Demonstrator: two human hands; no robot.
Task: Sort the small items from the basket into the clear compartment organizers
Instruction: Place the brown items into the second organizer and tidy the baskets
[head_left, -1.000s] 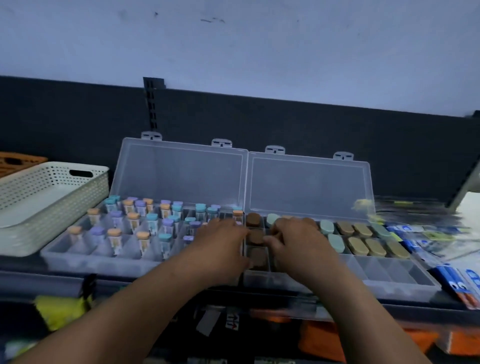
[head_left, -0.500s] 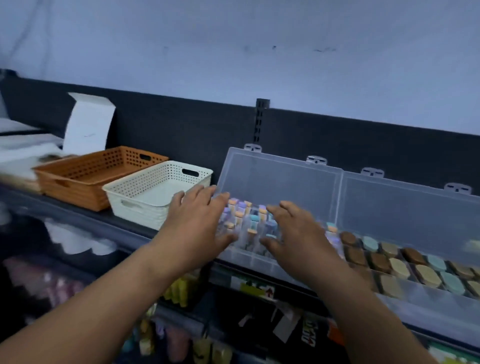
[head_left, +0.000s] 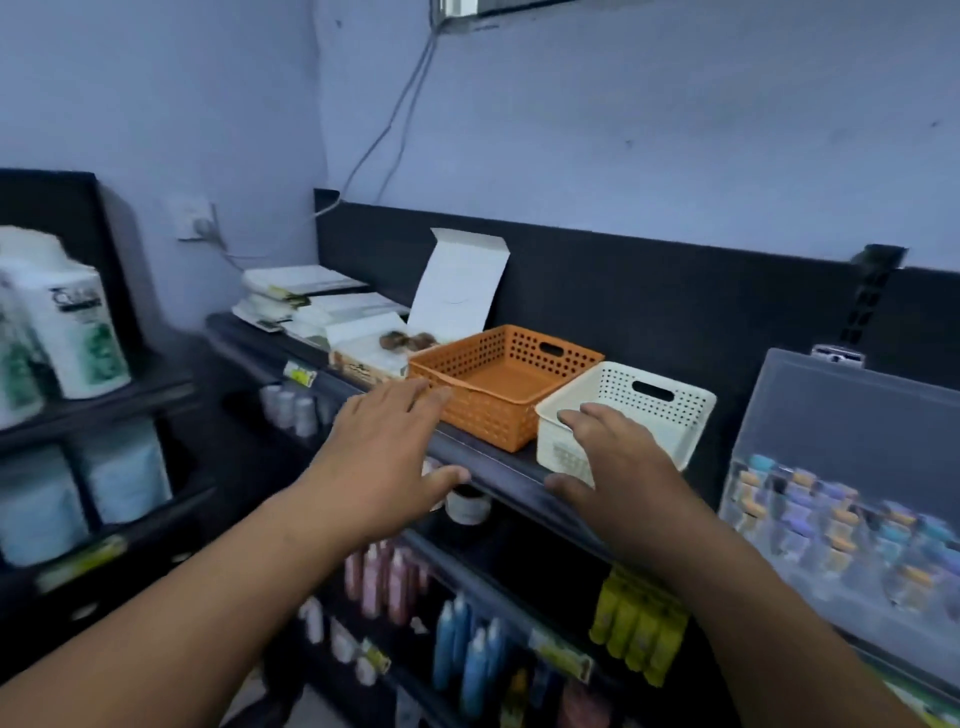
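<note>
- Swung left since half a second ago: both hands gone from the front of the clear compartment organizer (head_left: 852, 499), now reaching toward the two baskets on the dark shelf (head_left: 498, 470).
- Left hand (head_left: 384, 457) palm down, fingers (head_left: 415, 395) spread apart, holding nothing, fingertips in front of the near corner of the orange perforated basket (head_left: 498, 384); touching or not, cannot tell.
- Right hand (head_left: 618, 473) palm down, fingers loosely apart, empty, laid over the near edge of the white perforated basket (head_left: 639, 410).
- Both baskets side by side, nothing visible inside.
- Organizer at far right, lid raised, filled with small pastel-capped vials, blurred.
- Open white box (head_left: 457, 291) behind the orange basket.
- White packs (head_left: 67, 322) at left, lettering too blurred to read.
- Bottles (head_left: 462, 654) on lower shelves, labels unreadable.
</note>
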